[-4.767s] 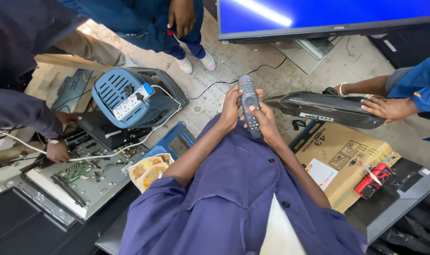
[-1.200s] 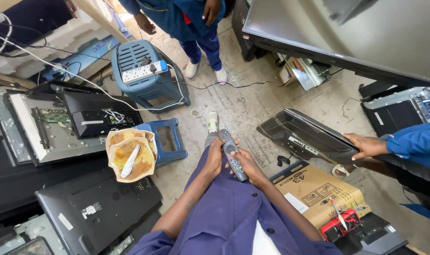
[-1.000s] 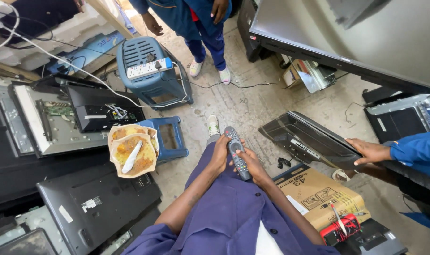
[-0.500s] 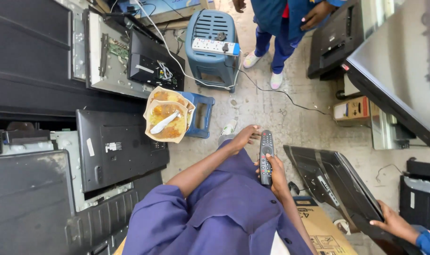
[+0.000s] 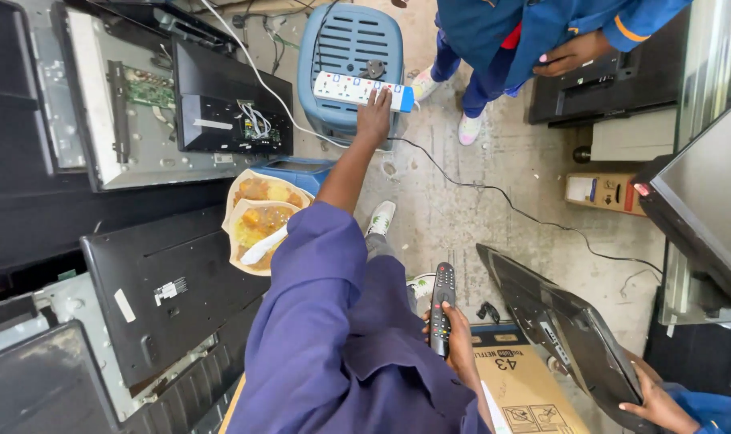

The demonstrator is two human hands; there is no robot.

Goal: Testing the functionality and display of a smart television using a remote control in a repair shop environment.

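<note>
Meanwhile left hand (image 5: 373, 116) flat on power strip (image 5: 363, 89); right hand (image 5: 460, 341) grip holding remote (image 5: 441, 308); food tray (image 5: 263, 221) beside.

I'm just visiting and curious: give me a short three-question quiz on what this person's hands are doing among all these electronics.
1. True or false: the left hand rests on the white power strip lying on top of the blue crate.
2. What does the right hand hold?
A. a screwdriver
B. a black remote control
C. a spoon
3. Fill in: the paper plates of food sit to the ___ of the outstretched arm in the picture.

Key
1. True: the fingers lie on the strip's right part.
2. B: it is gripped at its lower end, pointing up over the floor.
3. Left, with a white spoon lying on them.
</note>
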